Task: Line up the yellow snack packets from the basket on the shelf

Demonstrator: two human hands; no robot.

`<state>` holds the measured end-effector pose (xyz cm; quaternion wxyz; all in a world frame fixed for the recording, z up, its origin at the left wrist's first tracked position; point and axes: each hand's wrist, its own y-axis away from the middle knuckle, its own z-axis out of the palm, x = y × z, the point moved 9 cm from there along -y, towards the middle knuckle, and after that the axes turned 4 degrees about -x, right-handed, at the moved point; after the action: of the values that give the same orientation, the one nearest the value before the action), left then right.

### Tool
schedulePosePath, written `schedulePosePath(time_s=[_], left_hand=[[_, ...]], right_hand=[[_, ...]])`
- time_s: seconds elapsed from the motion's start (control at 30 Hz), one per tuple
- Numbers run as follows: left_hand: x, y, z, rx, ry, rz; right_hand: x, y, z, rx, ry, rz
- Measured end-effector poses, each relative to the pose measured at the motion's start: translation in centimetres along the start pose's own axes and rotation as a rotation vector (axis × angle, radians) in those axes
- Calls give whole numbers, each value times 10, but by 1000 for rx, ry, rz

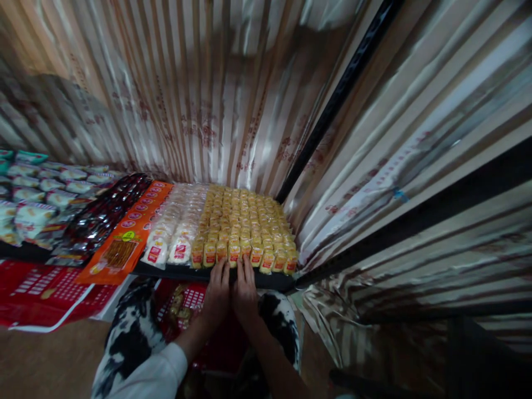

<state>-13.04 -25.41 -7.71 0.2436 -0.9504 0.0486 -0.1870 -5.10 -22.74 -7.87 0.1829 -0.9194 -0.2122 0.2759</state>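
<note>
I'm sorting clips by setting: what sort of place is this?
Probably a shop or stall: yellow packets stand in neat rows on a black shelf, with a red basket below.

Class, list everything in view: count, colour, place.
Shelf: one, black, middle
Yellow packs: many, yellow, shelf's right
White packs: two columns, white, next left
Orange packet: one, orange, next left
Dark packets: several, maroon, further left
Snack packets: many, white and green, far left
Baskets: two, red, below shelf
Gold pieces: several, gold, centre basket
Curtain: count unclear, brown-white, behind
Poles: several, black, right
Floor: one, brown, below
Trousers: one pair, black-white, below
Sleeve: one, white, below
Left hand, right hand: one each, bare, front packs
</note>
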Motion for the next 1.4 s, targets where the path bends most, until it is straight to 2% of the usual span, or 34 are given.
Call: schedulePosePath(time_s=[0.3, 0.6, 0.73, 1.03, 1.17, 1.4], left_hand=[[-4, -6, 2, 70, 78, -55], [3, -12, -8, 110, 15, -86], [3, -16, -8, 119, 26, -67], [12, -22, -8, 41, -110, 40], [19, -23, -5, 10, -156, 97], [15, -23, 6, -22, -177, 118]], right_hand=[[8, 1, 5, 23, -17, -18], [17, 5, 15, -17, -99, 0], [15, 5, 12, -6, -104, -18], [12, 4, 9, 5, -92, 12], [10, 4, 7, 29, -60, -33], [6, 4, 4, 62, -20, -85]])
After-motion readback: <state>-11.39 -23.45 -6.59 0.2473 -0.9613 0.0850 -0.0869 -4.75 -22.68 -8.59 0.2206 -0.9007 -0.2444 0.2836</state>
